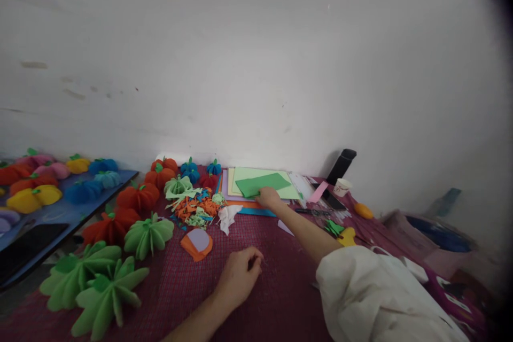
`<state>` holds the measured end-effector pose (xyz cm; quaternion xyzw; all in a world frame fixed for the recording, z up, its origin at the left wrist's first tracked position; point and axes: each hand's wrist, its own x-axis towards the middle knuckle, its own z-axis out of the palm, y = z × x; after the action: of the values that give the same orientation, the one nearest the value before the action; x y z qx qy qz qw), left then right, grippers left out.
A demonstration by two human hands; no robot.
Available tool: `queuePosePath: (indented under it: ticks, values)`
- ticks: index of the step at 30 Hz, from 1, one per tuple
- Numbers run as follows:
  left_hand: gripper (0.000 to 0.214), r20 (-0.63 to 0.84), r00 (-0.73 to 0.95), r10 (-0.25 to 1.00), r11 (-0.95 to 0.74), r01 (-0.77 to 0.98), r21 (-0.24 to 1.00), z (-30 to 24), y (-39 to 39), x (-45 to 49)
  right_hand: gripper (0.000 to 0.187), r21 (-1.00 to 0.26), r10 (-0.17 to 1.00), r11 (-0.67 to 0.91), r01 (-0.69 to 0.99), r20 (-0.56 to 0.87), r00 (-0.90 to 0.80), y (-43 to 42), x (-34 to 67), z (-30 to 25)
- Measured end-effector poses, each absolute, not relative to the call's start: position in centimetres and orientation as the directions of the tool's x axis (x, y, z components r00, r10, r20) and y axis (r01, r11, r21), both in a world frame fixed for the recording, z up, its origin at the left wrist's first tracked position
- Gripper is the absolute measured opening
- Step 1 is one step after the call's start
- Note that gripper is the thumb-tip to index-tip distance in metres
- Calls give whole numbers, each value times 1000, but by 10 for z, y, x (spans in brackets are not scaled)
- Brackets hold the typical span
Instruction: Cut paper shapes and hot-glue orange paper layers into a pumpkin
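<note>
green paper (258,181) partly hidden behind right hand (268,197), left forearm (200,316) cut off

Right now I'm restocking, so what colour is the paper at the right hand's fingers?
The paper at the right hand is green; see the head view.

Seeing paper pumpkins (138,197) along left of tabletop (280,278) | finding paper scraps (198,208) just right of them | noting paper cutouts (197,244) before scraps | spotting paper stack (262,172) right of scraps, before wall (256,64), bearing loose sheet (245,186) on top | locating cup (342,187) right of stack
</note>
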<state>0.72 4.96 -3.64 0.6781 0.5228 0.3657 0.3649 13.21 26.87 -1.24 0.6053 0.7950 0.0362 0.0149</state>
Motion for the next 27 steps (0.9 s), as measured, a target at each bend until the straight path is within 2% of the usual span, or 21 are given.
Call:
queuePosePath:
  ticks: [4,8,11,14,16,17,19,21,24,27]
  values:
    - [24,143,186,972,-215,464,859,-38,50,6,30,35,947,310,950,73,-312,262,124,-7]
    - [24,187,180,966,-253,495,831,-36,50,2,30,-32,904,425,904,65,-423,250,122,4]
    - [27,256,224,941,-338,530,778,-32,48,1,24,-81,878,478,874,74,-473,226,133,19]
    - [34,296,294,909,-416,590,692,-29,47,1,24,-132,842,536,834,155,-517,187,155,33]
    - [31,305,291,907,-422,605,675,-28,47,-1,48,-166,806,588,791,204,-556,153,174,36]
    - [33,314,277,908,-419,610,673,-28,47,-2,53,-188,781,622,760,226,-583,136,185,36]
    - [45,346,258,902,-427,640,639,-29,49,-5,40,-271,707,706,655,318,-632,100,207,29]
    - [51,362,268,893,-437,711,552,-28,51,-8,27,-320,727,686,654,354,-588,65,230,16]
    - [43,310,309,899,-428,770,473,-24,46,-8,31,-376,794,600,706,383,-471,16,258,-10]
    - [42,247,391,887,-460,796,393,-15,21,-4,39,-397,838,543,740,318,-444,-25,271,-29]
